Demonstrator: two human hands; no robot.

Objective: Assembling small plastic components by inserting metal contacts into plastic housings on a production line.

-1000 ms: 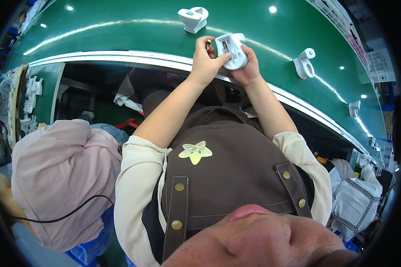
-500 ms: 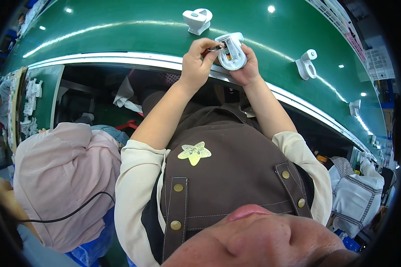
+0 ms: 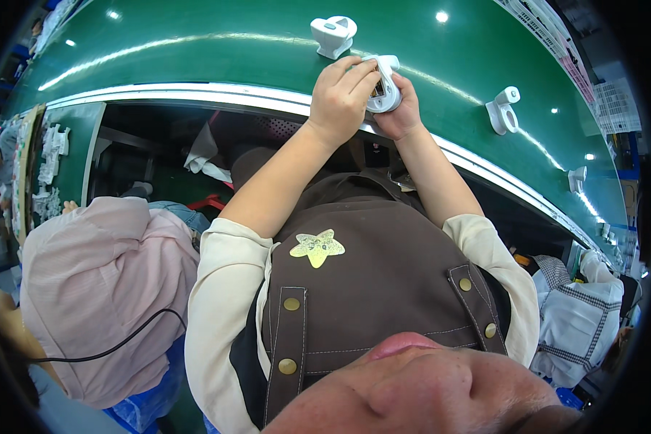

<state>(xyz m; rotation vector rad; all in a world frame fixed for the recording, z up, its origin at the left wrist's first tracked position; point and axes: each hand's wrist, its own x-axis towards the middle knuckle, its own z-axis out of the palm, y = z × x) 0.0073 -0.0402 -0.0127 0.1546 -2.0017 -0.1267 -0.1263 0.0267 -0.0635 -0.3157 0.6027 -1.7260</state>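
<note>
A white rounded plastic device [image 3: 392, 96] with an uncovered battery compartment is tilted toward me above the near edge of the green belt [image 3: 217, 61]. My right hand [image 3: 402, 112] grips it from the right side and underneath. My left hand [image 3: 343, 100] lies across the compartment, its fingers bent together and their tips at the opening. Coppery battery or contact parts [image 3: 377, 88] show beside those fingertips. Whatever the left fingers hold is hidden by the hand.
Similar white devices stand on the belt: one behind my hands [image 3: 333, 36], another to the right [image 3: 502, 110], a smaller-looking one [image 3: 577, 179] farther right. A white basket [image 3: 615, 105] is at the far right. Co-workers in pink [image 3: 108, 289] and white clothing [image 3: 579, 318] flank me.
My left hand has moved right and turned over the compartment; the dark battery seen in its pinch earlier is now hidden. The devices on the belt have shifted slightly right.
</note>
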